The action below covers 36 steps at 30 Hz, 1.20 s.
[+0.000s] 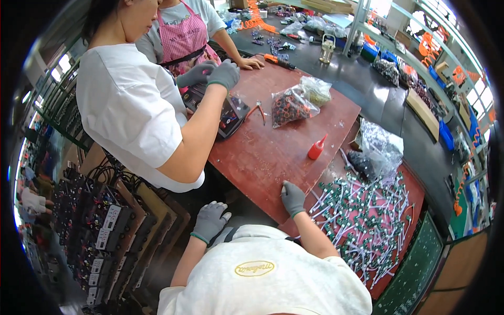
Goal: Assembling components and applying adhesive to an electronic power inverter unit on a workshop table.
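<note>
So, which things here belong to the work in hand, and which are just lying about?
Likely in the work:
black casing, below the co-worker's gloved hands
red table, at the person's right hand

Apparently just lying about, untouched:
red squeeze bottle
pliers
clear bag of dark and orange parts
pile of green and white pieces

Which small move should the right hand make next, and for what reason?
Perhaps reach rightward to the pile of green boards with white wires: the right hand is at the edge of the red table, nothing visibly held, and the pile lies nearby.
</note>
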Tool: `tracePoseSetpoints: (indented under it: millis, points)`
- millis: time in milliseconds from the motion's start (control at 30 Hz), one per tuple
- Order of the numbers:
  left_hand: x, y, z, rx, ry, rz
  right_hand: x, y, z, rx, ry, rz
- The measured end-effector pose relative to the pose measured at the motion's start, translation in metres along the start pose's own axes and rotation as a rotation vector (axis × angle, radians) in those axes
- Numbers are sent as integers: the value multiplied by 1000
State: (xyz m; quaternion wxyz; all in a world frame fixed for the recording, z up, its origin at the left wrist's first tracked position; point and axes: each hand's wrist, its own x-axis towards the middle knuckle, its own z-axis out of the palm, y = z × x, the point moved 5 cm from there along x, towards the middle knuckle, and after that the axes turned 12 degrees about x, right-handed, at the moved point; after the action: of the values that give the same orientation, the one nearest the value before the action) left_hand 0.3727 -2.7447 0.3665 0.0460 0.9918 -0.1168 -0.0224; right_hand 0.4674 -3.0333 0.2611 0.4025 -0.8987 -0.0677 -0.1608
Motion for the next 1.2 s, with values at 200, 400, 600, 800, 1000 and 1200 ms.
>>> tracePoseSetpoints:
  millis: [200, 400, 600, 800, 1000, 1200]
  points:
    - [34, 12, 3, 8, -7, 44, -1, -6, 1, -116, -5, -19]
    - [74, 24, 23, -57, -194, 98, -3, 0, 5, -73, 18, -9]
    - [100, 29, 56, 40, -317, 135, 4, -1, -6, -53, 75, -58]
    - [100, 37, 69, 135, -451, 192, 0, 5, -5, -52, 97, -24]
    - [106, 38, 65, 125, -424, 192, -3, 4, -4, -34, 38, -3]
    - [108, 38, 65, 171, -392, 167, -1, 2, -3, -38, 50, -26]
